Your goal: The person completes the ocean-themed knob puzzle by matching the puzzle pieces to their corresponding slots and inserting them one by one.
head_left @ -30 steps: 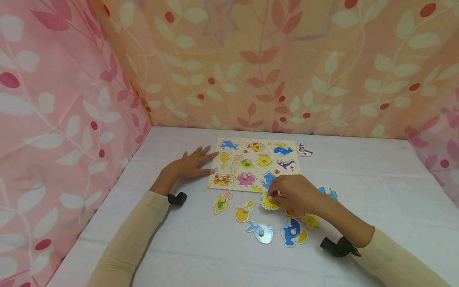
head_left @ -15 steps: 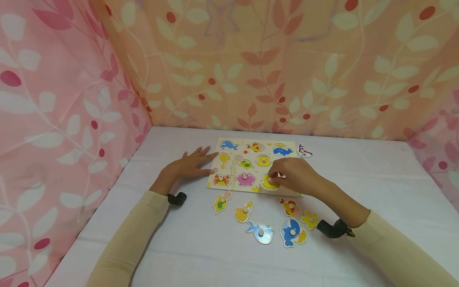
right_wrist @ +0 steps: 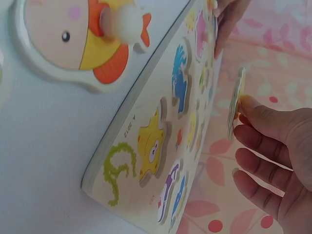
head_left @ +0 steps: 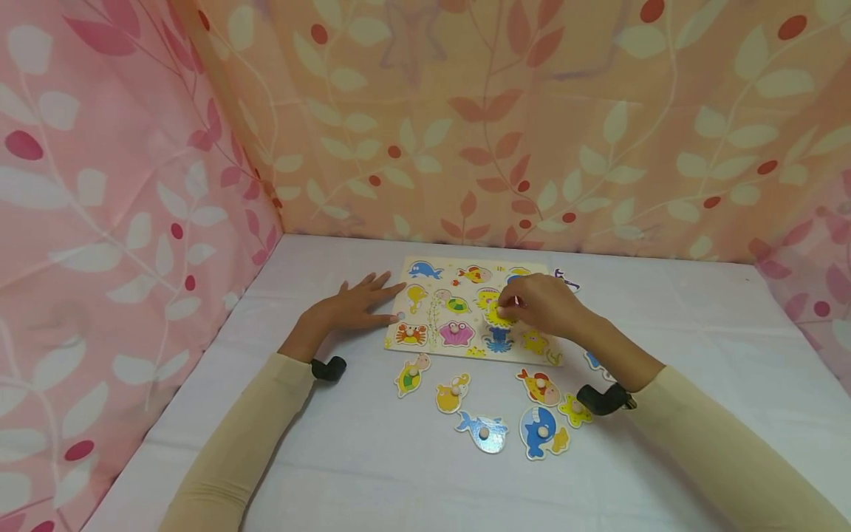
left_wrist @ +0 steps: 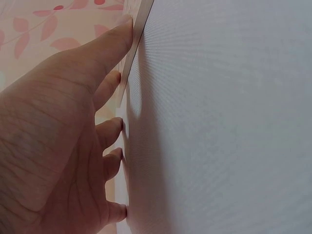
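My right hand [head_left: 548, 304] pinches a yellow octopus puzzle piece [head_left: 497, 318] by its knob, holding it over the wooden puzzle board [head_left: 459, 351]. Seen edge-on in the right wrist view, the octopus piece [right_wrist: 236, 105] is raised off the board, between thumb and index finger. The printed octopus recess [head_left: 487, 295] lies just behind it, partly covered. At the board's left edge my left hand [head_left: 352, 304] rests with fingers spread, thumb and index tips on the board. A crab piece [head_left: 411, 335] and a pink clam piece [head_left: 456, 333] sit in the front row.
In front of the board lie a turtle [head_left: 412, 374], a seahorse [head_left: 452, 393], a light-blue whale [head_left: 488, 434], a blue whale [head_left: 537, 428], a fish [head_left: 540, 387] and a starfish [head_left: 573, 411]. A purple piece [head_left: 567, 280] lies behind the right hand.
My right hand has carried the octopus piece from in front of the board, over the front row, to the middle row's octopus recess. The left hand has stayed in place.
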Demonstrator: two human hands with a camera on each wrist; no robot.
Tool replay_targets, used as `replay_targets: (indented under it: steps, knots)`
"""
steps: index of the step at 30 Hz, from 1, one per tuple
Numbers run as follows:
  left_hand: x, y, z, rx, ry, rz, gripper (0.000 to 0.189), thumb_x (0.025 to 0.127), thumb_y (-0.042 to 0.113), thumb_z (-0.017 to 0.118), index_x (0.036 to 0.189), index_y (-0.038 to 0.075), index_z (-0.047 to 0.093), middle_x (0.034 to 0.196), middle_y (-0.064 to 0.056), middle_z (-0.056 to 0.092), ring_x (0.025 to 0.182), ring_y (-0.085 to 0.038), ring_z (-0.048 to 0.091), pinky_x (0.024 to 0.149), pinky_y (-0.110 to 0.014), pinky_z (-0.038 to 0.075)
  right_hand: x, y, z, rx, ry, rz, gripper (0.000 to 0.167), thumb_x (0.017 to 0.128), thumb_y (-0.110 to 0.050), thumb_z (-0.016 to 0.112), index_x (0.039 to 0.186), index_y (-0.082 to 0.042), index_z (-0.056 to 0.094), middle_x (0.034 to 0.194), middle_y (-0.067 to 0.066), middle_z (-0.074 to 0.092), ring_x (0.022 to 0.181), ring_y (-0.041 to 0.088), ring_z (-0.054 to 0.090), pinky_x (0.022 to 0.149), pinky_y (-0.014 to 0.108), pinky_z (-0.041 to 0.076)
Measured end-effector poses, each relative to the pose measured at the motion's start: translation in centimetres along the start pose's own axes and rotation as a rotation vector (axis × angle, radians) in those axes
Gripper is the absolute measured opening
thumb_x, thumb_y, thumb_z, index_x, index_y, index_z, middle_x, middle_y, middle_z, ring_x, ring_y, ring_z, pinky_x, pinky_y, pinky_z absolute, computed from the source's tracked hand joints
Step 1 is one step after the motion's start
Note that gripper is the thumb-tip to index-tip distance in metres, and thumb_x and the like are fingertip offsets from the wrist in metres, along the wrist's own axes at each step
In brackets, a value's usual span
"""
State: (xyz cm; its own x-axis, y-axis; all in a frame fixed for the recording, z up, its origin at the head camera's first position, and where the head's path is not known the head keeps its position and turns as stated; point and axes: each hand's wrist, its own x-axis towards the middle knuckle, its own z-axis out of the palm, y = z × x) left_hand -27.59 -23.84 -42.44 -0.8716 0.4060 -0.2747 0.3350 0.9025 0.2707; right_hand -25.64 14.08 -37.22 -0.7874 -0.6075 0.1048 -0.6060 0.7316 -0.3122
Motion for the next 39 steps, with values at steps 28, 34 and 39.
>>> replay_targets:
  steps: [28, 34, 39]
  knots:
    - [0.1, -0.3, 0.1, 0.002, 0.011, 0.005, 0.084, 0.091, 0.073, 0.051, 0.162, 0.04, 0.019, 0.171, -0.003, 0.004, 0.156, -0.035, -0.004, 0.114, -0.074, -0.002, 4.0, 2.6, 1.8, 0.011, -0.067, 0.059, 0.015, 0.091, -0.023, 0.079, 0.103, -0.016, 0.08, 0.089, -0.005, 0.072, 0.081, 0.017, 0.059, 0.079, 0.036, 0.051]
    - [0.0, -0.3, 0.2, -0.013, 0.013, 0.004, 0.084, 0.092, 0.072, 0.052, 0.162, 0.04, 0.02, 0.171, -0.003, 0.004, 0.156, -0.034, -0.004, 0.114, -0.074, -0.003, 4.5, 2.7, 1.8, 0.021, -0.086, 0.08, 0.014, 0.091, -0.024, 0.078, 0.103, -0.016, 0.08, 0.095, -0.002, 0.075, 0.082, 0.017, 0.06, 0.078, 0.037, 0.052]
    - [0.1, -0.3, 0.3, -0.005, 0.017, 0.018, 0.083, 0.092, 0.074, 0.05, 0.162, 0.041, 0.019, 0.171, -0.002, 0.004, 0.156, -0.034, -0.004, 0.114, -0.074, -0.002, 4.8, 2.9, 2.0, 0.021, -0.1, 0.099, 0.015, 0.091, -0.025, 0.078, 0.103, -0.018, 0.08, 0.095, -0.003, 0.075, 0.081, 0.017, 0.059, 0.076, 0.035, 0.051]
